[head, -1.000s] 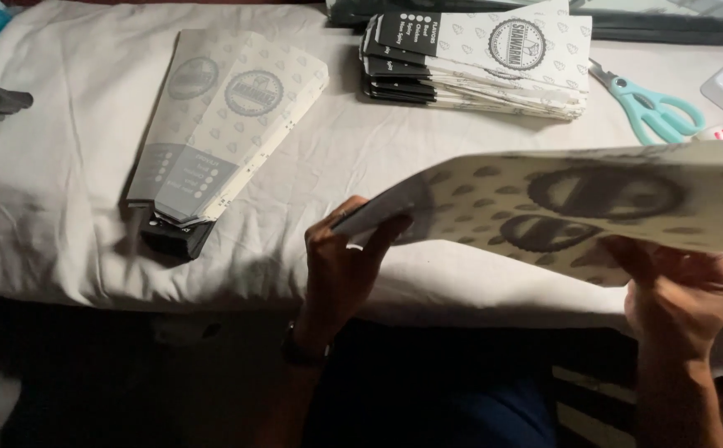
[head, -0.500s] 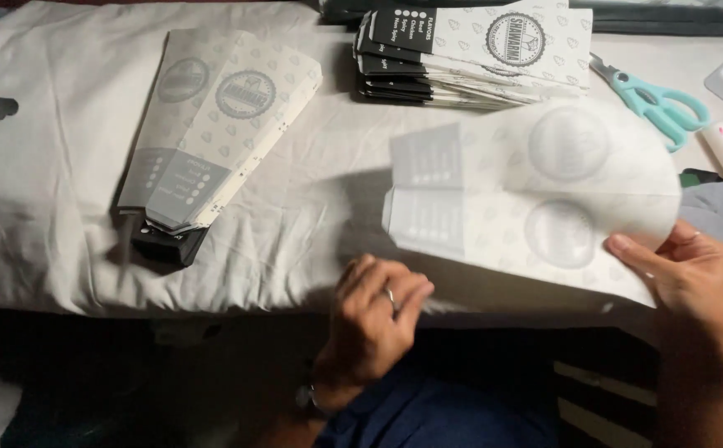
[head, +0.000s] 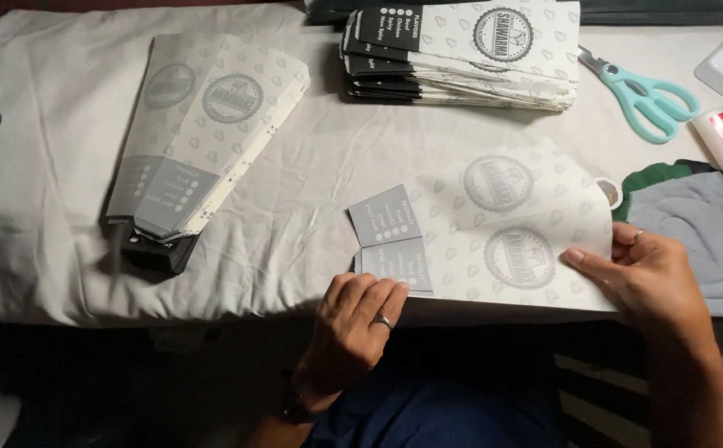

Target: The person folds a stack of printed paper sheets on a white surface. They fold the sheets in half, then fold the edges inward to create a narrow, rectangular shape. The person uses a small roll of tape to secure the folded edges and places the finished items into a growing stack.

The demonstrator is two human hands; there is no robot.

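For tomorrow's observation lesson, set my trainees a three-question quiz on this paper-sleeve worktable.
1. True or false: the flat printed sheet lies on the white cloth.
2. Which hand presses the sheet's grey end panel: left hand or right hand?
3. What tool lies right of the sleeve stack: A pliers, B teal scissors, C ruler?

Key: 1 true. 2 left hand. 3 B.

Flat printed paper sleeve (head: 494, 228), two round logos, lies unfolded under both hands' fingertips, grey end by the left ones.
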